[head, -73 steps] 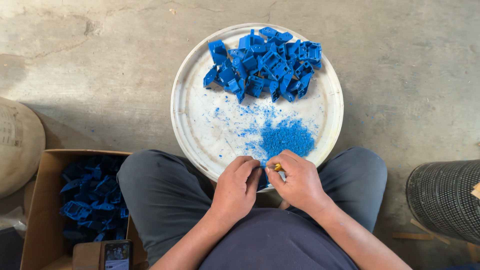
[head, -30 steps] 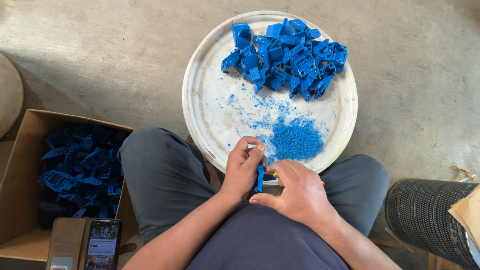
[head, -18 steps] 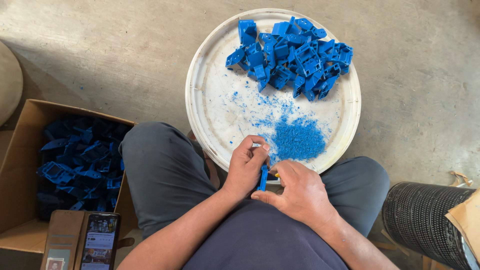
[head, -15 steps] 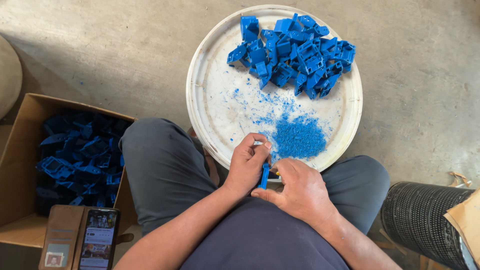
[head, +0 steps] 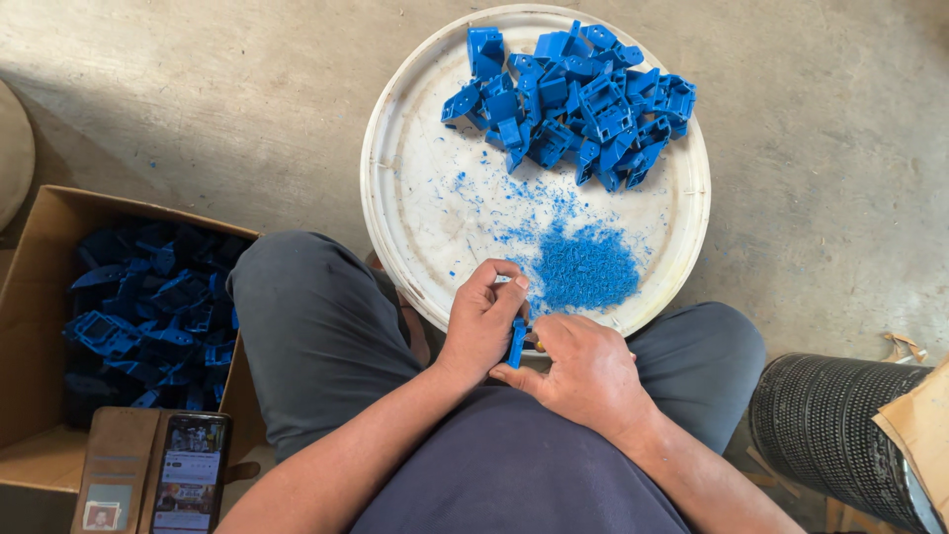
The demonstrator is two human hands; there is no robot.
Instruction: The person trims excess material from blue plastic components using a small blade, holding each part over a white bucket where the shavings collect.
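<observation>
While a blue plastic part [head: 517, 342] is pinched by both hands, left hand [head: 481, 326] and right hand [head: 583, 371] fingers closed on it, at the round white tray [head: 415, 227] near rim, blue parts [head: 573, 99] and shavings [head: 585, 269] are held inside; more parts fill the cardboard box [head: 40, 297] at left.

head cam, looking straight down, close

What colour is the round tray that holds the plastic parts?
White, dusted with blue shavings; the round tray shows in the head view.
</observation>
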